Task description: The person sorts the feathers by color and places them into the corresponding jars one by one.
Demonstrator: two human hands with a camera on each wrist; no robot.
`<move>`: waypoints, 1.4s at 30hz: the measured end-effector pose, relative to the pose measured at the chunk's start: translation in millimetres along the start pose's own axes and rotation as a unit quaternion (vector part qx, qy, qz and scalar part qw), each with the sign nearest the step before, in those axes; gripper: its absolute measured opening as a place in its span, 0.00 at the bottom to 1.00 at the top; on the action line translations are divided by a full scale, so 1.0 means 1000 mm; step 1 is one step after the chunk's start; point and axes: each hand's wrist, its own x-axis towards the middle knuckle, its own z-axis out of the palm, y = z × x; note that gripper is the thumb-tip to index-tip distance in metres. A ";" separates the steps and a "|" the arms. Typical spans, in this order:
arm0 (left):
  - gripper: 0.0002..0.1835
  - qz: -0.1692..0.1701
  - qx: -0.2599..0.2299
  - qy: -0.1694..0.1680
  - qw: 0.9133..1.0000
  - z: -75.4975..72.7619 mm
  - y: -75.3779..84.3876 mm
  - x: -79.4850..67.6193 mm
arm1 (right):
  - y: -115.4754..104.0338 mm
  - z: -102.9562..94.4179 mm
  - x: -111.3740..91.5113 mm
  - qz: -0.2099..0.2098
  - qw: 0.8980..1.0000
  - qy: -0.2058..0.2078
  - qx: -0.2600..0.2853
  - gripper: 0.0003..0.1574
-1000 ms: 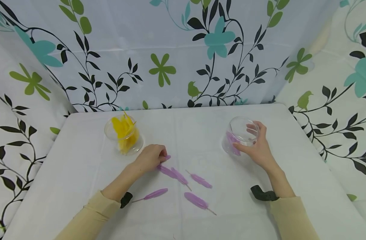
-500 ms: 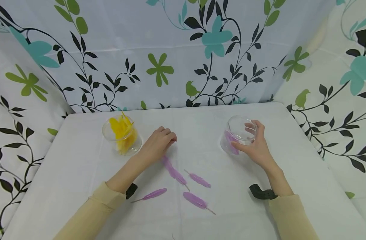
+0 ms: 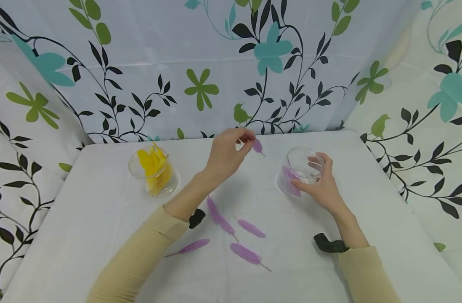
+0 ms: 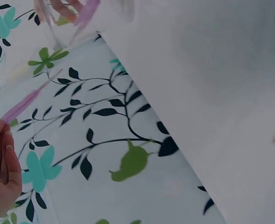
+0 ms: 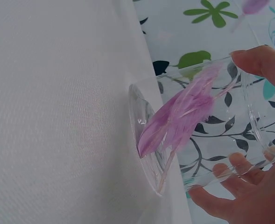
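My left hand [image 3: 227, 153] is raised above the back middle of the table and pinches a purple feather [image 3: 257, 146] between thumb and fingers. In the left wrist view that feather [image 4: 23, 107] points its quill up and away from the fingertips. At the right, my right hand [image 3: 323, 183] grips a clear glass jar [image 3: 304, 162] around its upper part, fingers and thumb on opposite sides. Several purple feathers [image 5: 179, 116] lean inside this jar, as the right wrist view shows. The jar stands upright on the table, and the held feather is to its left, apart from it.
Several loose purple feathers [image 3: 246, 253] lie on the white tablecloth [image 3: 291, 273] at the front middle, two of them overlapping. A second glass jar [image 3: 169, 191] with yellow feathers [image 3: 153, 166] stands at the back left. A patterned curtain [image 3: 140, 50] hangs behind the table.
My left hand has picked a purple feather off the table and carried it up and to the right, toward the right-hand jar. My right hand keeps its hold on the jar.
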 end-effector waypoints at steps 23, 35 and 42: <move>0.09 0.031 0.189 -0.254 0.948 0.104 0.055 0.041 | 0.006 0.001 0.001 -0.017 1.000 0.005 -0.020 0.64; 0.12 0.032 0.137 -0.267 0.953 0.091 0.044 0.035 | 0.006 0.001 0.002 -0.023 1.000 0.006 -0.014 0.62; 0.14 0.042 0.065 -0.214 0.974 0.055 0.016 0.012 | 0.006 0.000 0.003 -0.023 1.000 0.010 -0.016 0.63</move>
